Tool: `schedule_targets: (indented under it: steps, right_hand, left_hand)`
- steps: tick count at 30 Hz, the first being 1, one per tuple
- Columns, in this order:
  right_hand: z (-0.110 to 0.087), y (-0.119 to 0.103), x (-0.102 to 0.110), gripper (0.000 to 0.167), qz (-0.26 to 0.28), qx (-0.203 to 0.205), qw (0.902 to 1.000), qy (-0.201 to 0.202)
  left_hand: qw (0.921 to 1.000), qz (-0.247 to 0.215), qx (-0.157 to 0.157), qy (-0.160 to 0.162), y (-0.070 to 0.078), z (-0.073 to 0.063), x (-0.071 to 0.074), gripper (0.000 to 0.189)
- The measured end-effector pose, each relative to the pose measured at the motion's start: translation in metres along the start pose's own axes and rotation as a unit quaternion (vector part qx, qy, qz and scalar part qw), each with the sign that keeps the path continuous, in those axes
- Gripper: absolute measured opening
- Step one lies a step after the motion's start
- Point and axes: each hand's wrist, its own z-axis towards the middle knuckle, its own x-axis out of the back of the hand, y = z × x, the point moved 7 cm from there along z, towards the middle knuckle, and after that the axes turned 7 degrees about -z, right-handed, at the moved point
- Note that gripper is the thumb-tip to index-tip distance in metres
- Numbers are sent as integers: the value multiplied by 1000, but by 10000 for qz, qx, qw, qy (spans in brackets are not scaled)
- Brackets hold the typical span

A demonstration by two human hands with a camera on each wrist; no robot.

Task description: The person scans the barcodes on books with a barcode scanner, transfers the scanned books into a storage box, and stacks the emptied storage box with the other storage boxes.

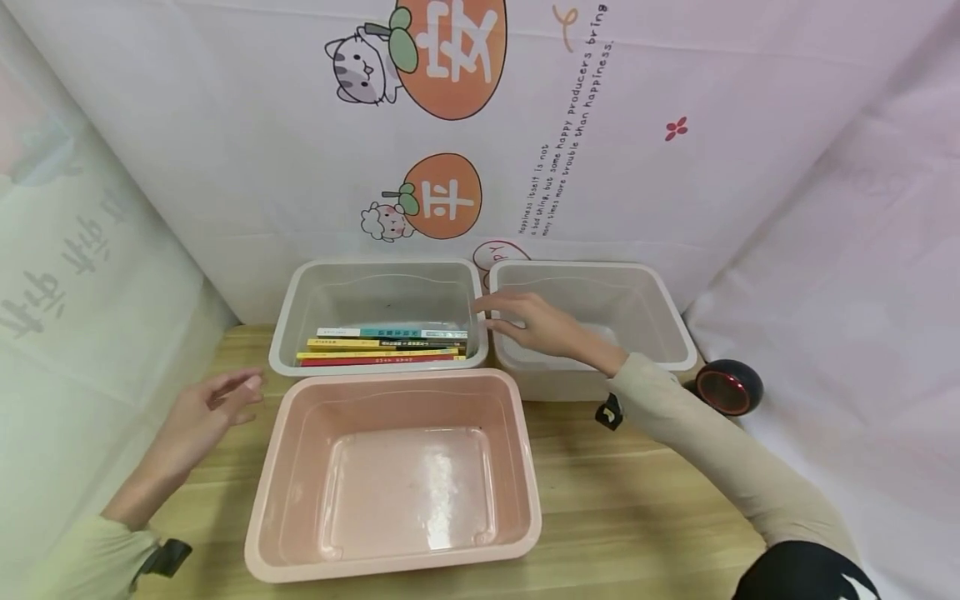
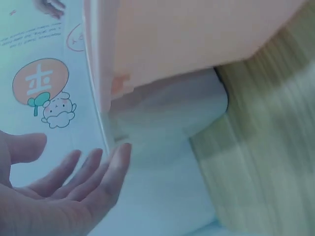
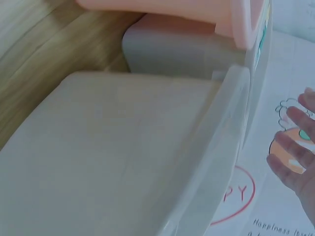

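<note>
My right hand [image 1: 534,323] hovers over the adjoining rims of two pale grey bins, its fingers extended to the left and holding nothing. In the right wrist view the same hand [image 3: 298,145] has its fingers spread. Several thin books [image 1: 386,346] lie in the left grey bin [image 1: 283,333], their coloured spines facing up. The right grey bin [image 1: 570,379] shows no books inside. To the left of an empty pink bin [image 1: 258,508], my left hand [image 1: 202,412] hangs with loosely bent fingers. The left wrist view shows that hand [image 2: 64,201] with nothing in it.
A wooden tabletop [image 1: 600,500] carries the bins. A black round object with a red ring [image 1: 729,387] sits right of the right grey bin. Printed white cloth [image 1: 262,150] rises behind the bins and at both sides.
</note>
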Motion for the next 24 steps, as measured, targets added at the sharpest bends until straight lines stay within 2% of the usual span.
schedule_targets:
  steps: [3,7,9,11,13,15,17,21,24]
  right_hand:
    - [-8,4,8,33,-63,3,9999,97]
    - [-20,8,17,34,-221,-98,9993,269]
    - [-25,7,20,33,-337,-141,9986,390]
    - [-32,5,22,30,-466,-144,9973,546]
    - [-39,2,22,27,-605,-69,9954,735]
    - [-47,-3,22,26,-764,144,9923,965]
    - [-55,-10,22,30,-992,432,9875,1147]
    - [-70,-27,19,43,-1636,1204,9694,1377]
    - [-81,-37,12,37,-2074,1679,9522,1485]
  left_hand:
    - [9982,327,-415,271,11,1,3,54]
    - [9916,651,-990,520,24,4,4,46]
    - [9893,774,-1095,576,24,3,4,46]
    - [9897,870,-1002,546,19,2,1,48]
    - [9924,855,-794,385,10,1,-5,51]
    - [9955,801,-485,141,0,0,-15,58]
    - [9965,762,-346,-81,-5,-1,-24,60]
    - [9943,940,-409,-280,-6,-4,-36,60]
    - [9946,889,-419,-330,-5,-6,-39,59]
